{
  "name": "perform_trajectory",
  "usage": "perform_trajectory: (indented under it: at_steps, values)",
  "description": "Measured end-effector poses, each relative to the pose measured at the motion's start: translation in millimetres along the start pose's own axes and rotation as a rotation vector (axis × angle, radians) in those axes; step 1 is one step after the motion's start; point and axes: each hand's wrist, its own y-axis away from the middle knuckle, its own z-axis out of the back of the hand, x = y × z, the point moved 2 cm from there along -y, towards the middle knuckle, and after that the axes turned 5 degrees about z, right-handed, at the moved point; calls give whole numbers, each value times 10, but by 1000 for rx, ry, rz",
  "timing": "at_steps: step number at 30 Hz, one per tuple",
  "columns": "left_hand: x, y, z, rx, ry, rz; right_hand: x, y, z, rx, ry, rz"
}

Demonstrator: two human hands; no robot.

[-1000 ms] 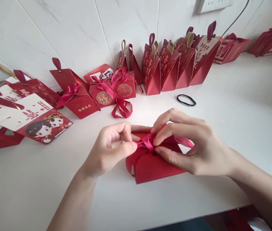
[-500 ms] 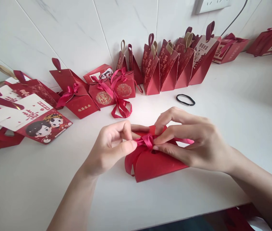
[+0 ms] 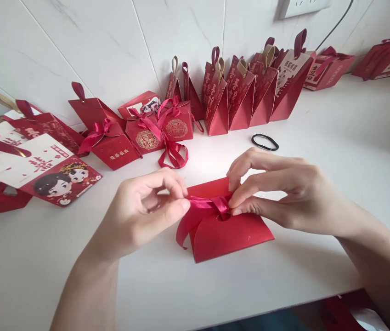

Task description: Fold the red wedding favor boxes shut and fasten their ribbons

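A plain red box (image 3: 232, 234) rests on the white table near the middle of the view, with a shiny pink-red ribbon (image 3: 220, 203) looped across its top. At the ribbon's left part, my left hand (image 3: 153, 207) pinches it between thumb and forefinger, and a tail hangs over the box's left side. My right hand (image 3: 270, 193) pinches the ribbon beside the knot, above a small hole in the box. The tips of its fingers hide part of the ribbon there.
Red gift boxes with loops (image 3: 215, 105) stand in a row along the tiled wall. Boxes with bows (image 3: 112, 149) and a card with cartoon faces (image 3: 67, 181) are at left. A black elastic band (image 3: 265, 142) lies behind my right hand.
My left hand has moved left, drawing the ribbon out longer. My right hand has shifted slightly right. More of the box's top shows between my hands.
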Motion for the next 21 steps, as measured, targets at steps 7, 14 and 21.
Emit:
perform_trajectory:
  at_steps: [7, 14, 21]
  values:
    - [-42, 125, -57, 332, 334, 525, -3, -1, 48, 46, -44, 18]
    - [-19, 97, -51, 217, 232, 488, -18, 9, 21, 103, -71, 28]
    - [18, 21, 1, 179, 136, 441, 20, 0, 46, 103, -122, -13]
